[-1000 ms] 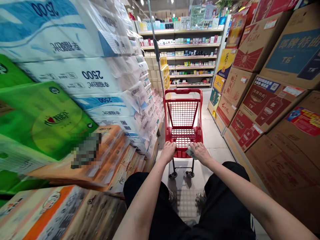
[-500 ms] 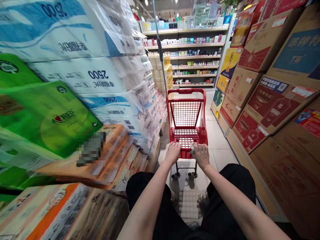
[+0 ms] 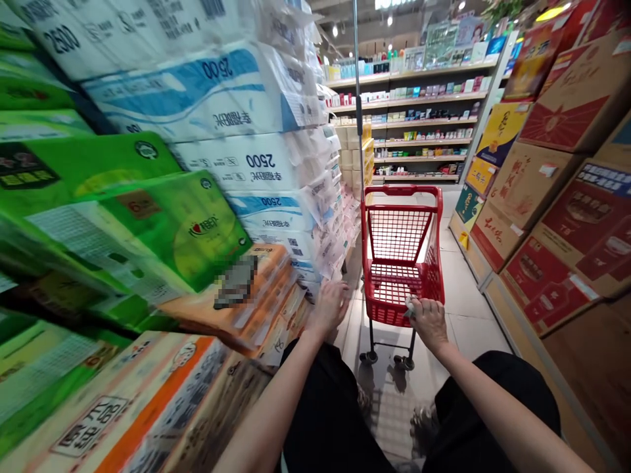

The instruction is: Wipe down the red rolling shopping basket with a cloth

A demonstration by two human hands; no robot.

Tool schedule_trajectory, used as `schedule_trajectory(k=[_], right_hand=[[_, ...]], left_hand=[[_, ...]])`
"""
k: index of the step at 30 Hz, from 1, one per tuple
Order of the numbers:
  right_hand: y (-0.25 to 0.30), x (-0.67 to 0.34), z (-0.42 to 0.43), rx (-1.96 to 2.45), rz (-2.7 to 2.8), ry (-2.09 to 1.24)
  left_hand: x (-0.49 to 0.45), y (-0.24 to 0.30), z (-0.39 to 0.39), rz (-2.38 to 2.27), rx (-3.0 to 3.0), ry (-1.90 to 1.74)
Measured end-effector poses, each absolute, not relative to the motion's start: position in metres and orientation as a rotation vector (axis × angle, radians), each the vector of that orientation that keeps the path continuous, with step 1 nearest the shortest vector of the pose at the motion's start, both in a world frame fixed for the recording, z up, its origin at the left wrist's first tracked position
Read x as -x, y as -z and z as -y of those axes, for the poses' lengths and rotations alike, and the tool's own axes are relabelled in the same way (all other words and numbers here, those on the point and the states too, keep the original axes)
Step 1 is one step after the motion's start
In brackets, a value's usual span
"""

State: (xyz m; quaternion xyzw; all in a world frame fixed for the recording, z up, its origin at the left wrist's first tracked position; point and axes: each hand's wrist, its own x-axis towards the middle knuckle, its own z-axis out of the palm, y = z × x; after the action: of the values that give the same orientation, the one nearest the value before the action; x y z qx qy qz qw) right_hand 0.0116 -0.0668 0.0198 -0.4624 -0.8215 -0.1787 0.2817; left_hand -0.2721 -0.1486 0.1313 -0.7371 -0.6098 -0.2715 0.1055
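Observation:
A red plastic shopping cart (image 3: 374, 311) with a mesh basket stands in the aisle in front of me. My right hand (image 3: 428, 323) is wrapped round the right part of its near rim. A small crumpled white scrap (image 3: 409, 306), perhaps tissue, pokes out beside the thumb of that hand. Off the cart, to its left, my left hand (image 3: 331, 306) hangs in the air with loosely bent fingers apart and nothing in them. It is close to the orange tissue packs (image 3: 276, 289). On top of those packs lies a blurred-out dark object (image 3: 236, 282).
White-and-blue paper packs (image 3: 197, 92) rise in a tall stack on the left, beside green tissue packs (image 3: 187, 230). Cartons (image 3: 557, 125) line the right side. Shelves of small goods (image 3: 419, 121) close off the far end. A thin pole (image 3: 358, 79) stands behind the cart.
My left hand has let go of the cart's near rim and moved left of it. My right hand stays on the rim. The view has turned left, so everything sits further right.

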Motion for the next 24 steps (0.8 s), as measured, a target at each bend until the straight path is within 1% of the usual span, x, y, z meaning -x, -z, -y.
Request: schedule_trajectory(k=[5, 8, 10, 14, 21, 24], right_hand=[[-0.022, -0.014, 0.070, 1.213, 2.241, 0.468], [-0.021, -0.014, 0.072, 1.229, 2.246, 0.467], [-0.021, -0.013, 0.072, 1.224, 2.248, 0.473], [-0.021, -0.010, 0.074, 1.211, 2.246, 0.485], [-0.024, -0.008, 0.074, 1.226, 2.254, 0.487], [-0.024, -0.008, 0.074, 1.196, 2.239, 0.499]], left_hand=[[0.351, -0.179, 0.193, 1.990, 1.617, 0.878], [0.394, -0.194, 0.221, 2.090, 1.270, 0.884], [0.413, -0.198, 0.235, 2.134, 1.154, 0.855], [0.429, -0.197, 0.245, 2.162, 1.152, 0.800], [0.437, -0.189, 0.235, 2.207, 1.184, 0.704], [0.432, -0.189, 0.234, 2.161, 1.175, 0.760]])
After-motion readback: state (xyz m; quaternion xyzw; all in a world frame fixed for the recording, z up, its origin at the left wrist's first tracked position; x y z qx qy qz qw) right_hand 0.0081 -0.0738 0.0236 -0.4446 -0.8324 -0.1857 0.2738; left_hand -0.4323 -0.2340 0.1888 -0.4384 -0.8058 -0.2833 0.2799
